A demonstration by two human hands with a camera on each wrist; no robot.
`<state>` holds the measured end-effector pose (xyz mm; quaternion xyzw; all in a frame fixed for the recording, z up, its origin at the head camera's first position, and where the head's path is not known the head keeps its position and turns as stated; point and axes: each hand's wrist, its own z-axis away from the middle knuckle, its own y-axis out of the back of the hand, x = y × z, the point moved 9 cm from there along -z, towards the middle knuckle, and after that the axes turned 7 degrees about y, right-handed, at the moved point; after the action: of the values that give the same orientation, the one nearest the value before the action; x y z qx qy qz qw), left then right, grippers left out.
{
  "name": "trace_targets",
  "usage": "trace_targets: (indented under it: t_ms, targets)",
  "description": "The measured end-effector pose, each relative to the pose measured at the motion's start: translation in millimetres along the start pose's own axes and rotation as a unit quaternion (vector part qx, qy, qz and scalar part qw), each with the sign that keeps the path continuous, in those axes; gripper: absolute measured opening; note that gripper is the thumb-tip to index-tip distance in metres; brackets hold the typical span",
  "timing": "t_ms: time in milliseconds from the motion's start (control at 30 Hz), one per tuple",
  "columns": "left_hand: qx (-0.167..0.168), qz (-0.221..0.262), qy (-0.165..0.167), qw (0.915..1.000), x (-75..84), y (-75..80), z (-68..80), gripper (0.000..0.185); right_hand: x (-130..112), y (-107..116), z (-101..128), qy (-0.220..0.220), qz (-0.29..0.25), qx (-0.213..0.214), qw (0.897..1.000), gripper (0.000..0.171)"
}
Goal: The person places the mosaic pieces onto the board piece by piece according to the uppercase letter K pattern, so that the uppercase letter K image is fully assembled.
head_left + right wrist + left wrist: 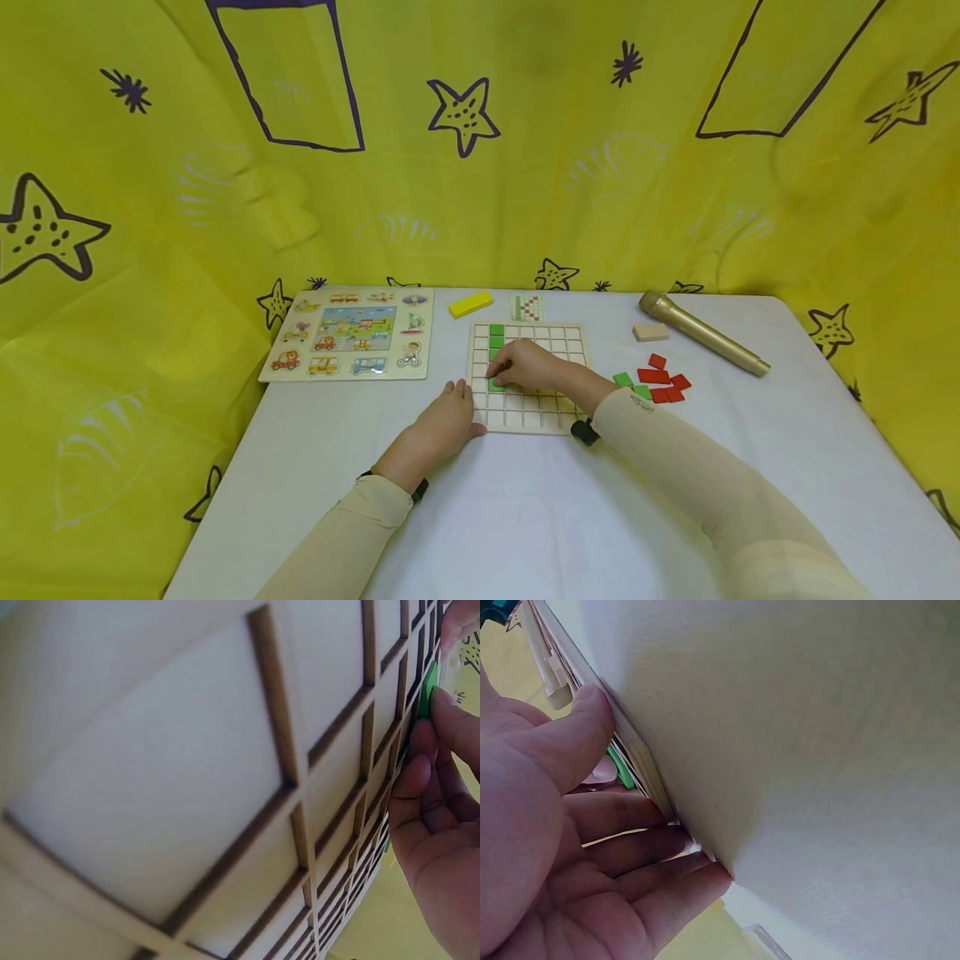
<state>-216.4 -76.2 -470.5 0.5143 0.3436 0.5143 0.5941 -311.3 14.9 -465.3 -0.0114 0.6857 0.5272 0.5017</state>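
A wooden grid board (536,417) lies on the white table, with green tiles (497,335) in its left column. My right hand (508,368) reaches over the board with its fingers curled down on a green tile (496,386) in a cell. In the right wrist view the fingertips (420,761) pinch that green tile (428,688) against the grid board (187,787). My left hand (452,408) lies flat on the table, its fingers straight against the board's left edge. The left wrist view shows the left hand (592,847) touching the board's edge (641,761), with a green tile (619,766) visible beyond.
A vehicle puzzle board (352,333) lies at the back left. Behind the grid are a yellow block (471,303) and a pattern card (527,308). On the right are loose red and green tiles (660,379), a wooden block (650,332) and a gold microphone (701,332). Yellow cloth surrounds the table.
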Motion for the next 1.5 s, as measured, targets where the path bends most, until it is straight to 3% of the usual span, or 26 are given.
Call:
trace_targets:
  t_ms: [600, 767, 1500]
  targets:
    - [-0.006, 0.002, 0.006, 1.0000, -1.0, -2.6, -2.3, 0.076, 1.4, 1.3, 7.0, -0.013, 0.008, 0.000, 1.000, 0.014]
    - [-0.020, 0.011, 0.017, 0.9996, -2.3, -4.9, -2.1, 0.077, 6.6, 9.8, 13.3, -0.022, -0.002, 0.011, 1.000, 0.014]
    - [-0.014, 0.021, 0.022, 0.9994, -2.9, -4.8, -2.1, 0.077, 33.7, 50.8, 53.8, -0.057, 0.011, 0.064, 0.996, 0.013]
